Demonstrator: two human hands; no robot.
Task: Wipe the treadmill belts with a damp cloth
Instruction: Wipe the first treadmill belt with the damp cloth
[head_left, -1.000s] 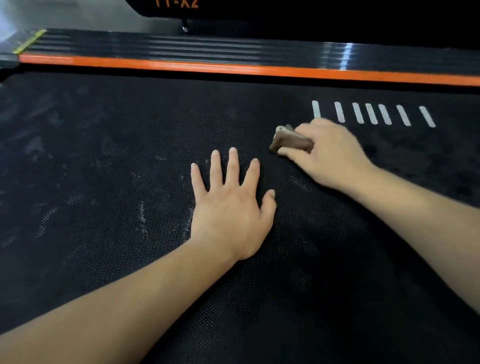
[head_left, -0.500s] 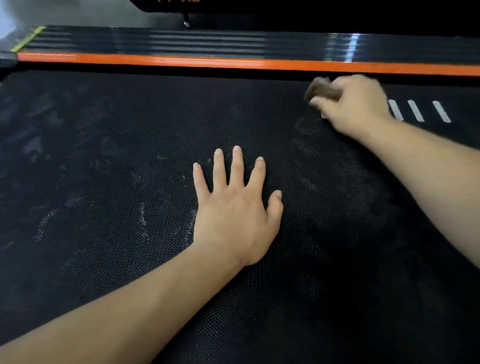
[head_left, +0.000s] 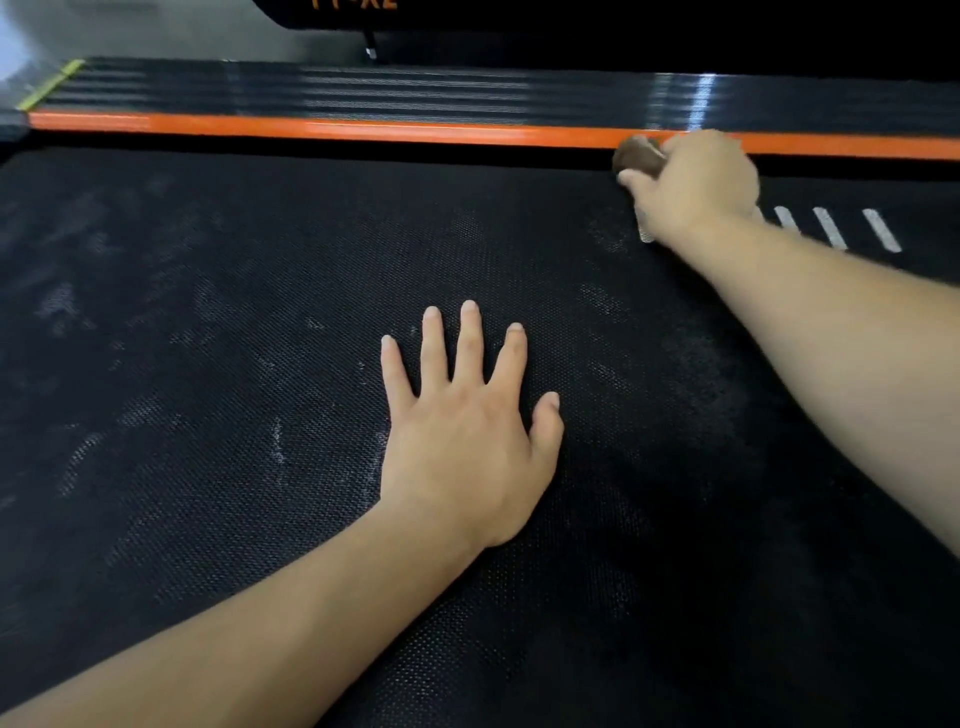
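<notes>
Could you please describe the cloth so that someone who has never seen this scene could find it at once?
Start at the wide black treadmill belt and follow the orange strip along its far edge towards the right. There the right hand grips a small bunched brown cloth, just left of a row of white dashes. It is the only brown thing in view.

The black mesh-textured treadmill belt (head_left: 208, 545) is showing pale dusty smears (head_left: 78, 460) on its left and middle and a row of short white slanted stripes (head_left: 831, 228) far right. The left grip (head_left: 462, 441) is lying flat on it, fingers spread; the right grip (head_left: 696, 182) is pressing a bunched brown cloth (head_left: 636, 158) to its far edge, beside the orange side strip (head_left: 363, 129).
</notes>
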